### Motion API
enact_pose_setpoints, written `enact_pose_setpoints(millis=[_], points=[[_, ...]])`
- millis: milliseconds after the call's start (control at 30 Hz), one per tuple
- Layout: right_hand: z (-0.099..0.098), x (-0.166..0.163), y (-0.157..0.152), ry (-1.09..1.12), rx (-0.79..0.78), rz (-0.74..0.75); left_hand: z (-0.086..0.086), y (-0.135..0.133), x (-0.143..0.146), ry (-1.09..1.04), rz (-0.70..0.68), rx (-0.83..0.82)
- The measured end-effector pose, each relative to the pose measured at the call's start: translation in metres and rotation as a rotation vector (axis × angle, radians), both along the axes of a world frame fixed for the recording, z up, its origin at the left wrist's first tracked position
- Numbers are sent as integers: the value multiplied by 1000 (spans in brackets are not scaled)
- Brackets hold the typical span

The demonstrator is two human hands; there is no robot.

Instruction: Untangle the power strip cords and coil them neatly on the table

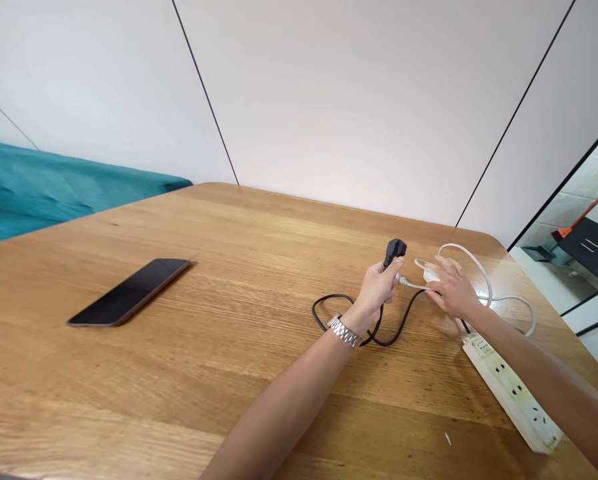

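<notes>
My left hand (379, 287), with a metal watch (345, 331) on the wrist, is closed around a black plug (395, 251) held upright above the wooden table (229, 373). Its black cable (359, 320) loops on the table below the hand. My right hand (451, 288) rests with fingers pressed on a small white charger (430, 274), whose white cable (483, 280) curls behind it. A thin whitish lead (409, 285) runs from between the two hands. A white power strip (513, 390) lies under my right forearm near the table's right edge.
A dark phone (129, 292) lies face up on the left part of the table. A teal cloth surface (53, 187) sits beyond the table's far left edge. White wall panels rise behind. A glass partition (569, 227) stands at the right.
</notes>
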State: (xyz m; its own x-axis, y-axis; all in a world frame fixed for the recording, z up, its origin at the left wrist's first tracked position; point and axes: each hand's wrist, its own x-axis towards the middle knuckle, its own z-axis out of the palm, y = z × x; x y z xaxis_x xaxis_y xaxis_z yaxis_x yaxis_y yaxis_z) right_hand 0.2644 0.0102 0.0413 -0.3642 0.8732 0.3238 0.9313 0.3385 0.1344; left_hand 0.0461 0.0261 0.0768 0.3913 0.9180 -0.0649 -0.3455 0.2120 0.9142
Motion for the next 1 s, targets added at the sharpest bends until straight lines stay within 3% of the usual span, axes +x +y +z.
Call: enact_pose_setpoints(millis=[133, 267, 367, 500, 567, 633, 700, 833, 933, 1000], points=[[18, -17, -8, 512, 119, -47, -10, -3, 7, 92, -26, 76], [41, -48, -19, 884, 158, 26, -9, -9, 20, 57, 148, 244], [49, -71, -25, 1079, 159, 83, 2, -14, 30, -6, 250, 296], [43, -98, -28, 1274, 282, 198, 32, -14, 39, -76, 231, 288], [38, -111, -29, 1358, 344, 254, 56, -11, 39, -68, 208, 306], [33, -126, -28, 1442, 285, 304, 89, -10, 36, -67, 202, 337], [28, -140, -27, 1448, 80, 363, 131, -11, 30, -140, 196, 355], [20, -165, -26, 1306, -491, 514, 215, -22, 11, -314, 141, 388], [18, -168, -27, 1197, -752, 459, 262, -23, -13, -357, 337, 479], [21, -159, -29, 1079, -750, 348, 282, -14, -38, -260, 497, 598]])
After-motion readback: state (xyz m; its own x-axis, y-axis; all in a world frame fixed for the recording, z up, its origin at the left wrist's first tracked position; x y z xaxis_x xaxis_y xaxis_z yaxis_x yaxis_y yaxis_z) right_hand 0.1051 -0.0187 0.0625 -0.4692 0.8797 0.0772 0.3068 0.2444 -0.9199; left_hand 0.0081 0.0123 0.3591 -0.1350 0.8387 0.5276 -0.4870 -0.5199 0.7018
